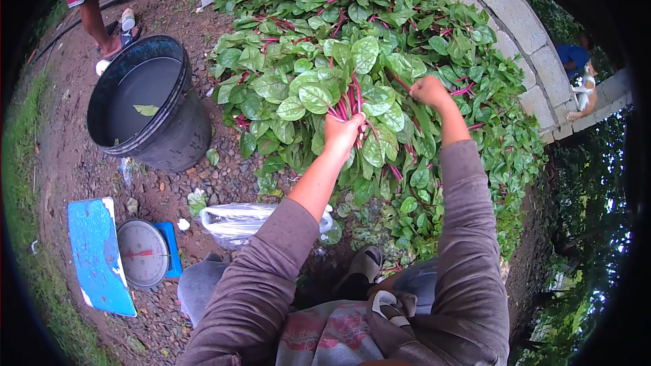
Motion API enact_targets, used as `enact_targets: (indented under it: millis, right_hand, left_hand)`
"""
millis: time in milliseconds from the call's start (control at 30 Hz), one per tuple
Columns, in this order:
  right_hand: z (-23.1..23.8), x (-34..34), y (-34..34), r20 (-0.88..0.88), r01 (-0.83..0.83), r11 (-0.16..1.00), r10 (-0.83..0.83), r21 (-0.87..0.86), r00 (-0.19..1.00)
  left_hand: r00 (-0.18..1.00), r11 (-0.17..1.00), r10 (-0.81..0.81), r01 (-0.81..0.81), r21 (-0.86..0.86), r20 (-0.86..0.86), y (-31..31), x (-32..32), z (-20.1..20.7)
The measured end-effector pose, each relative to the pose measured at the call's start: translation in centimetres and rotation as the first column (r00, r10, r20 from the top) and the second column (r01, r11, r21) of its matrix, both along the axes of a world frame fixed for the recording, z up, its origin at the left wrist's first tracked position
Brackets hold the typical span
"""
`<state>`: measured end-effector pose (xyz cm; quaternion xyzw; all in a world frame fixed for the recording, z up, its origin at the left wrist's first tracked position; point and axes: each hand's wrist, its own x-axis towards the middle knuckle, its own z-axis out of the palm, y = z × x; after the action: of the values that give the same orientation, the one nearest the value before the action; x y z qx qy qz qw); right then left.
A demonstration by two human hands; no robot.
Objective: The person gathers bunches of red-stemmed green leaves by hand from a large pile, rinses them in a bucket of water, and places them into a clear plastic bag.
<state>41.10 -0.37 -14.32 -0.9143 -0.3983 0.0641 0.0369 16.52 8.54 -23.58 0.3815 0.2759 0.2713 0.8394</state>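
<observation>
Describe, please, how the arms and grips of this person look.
The left sleeve and right sleeve are grey-brown, plain and wrinkled, and they end well short of the left grip and right grip. Both are bare hands; no glove or watch is visible.

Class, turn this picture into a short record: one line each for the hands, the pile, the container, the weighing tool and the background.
Left hand: holds a bunch of leafy red stems
Right hand: fingers closed, apparently on a red stem
Pile: green leaves with red stems, heaped before the person
Container: black bucket, dark liquid inside, one leaf on the surface
Weighing tool: dial scale, beside a blue board
Background: orange-and-white cat, right; another person's leg, upper left
</observation>
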Motion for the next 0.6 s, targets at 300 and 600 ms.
enact_targets:
  millis: [300, 600]
  right_hand:
    - [4.1, -9.1, -0.9, -0.515, 0.257, 0.918, -0.070, 0.302, 0.854]
    - [-1.9, -18.4, 1.7, -0.164, -0.039, 0.953, 0.092, 0.302, 0.982]
  left_hand:
    - [0.991, 0.992, 0.066, -0.053, 0.116, -0.116, -0.1, 0.4, -0.7]
    - [0.996, 0.988, 0.011, 0.003, -0.153, 0.093, 0.2, -0.5, 0.2]
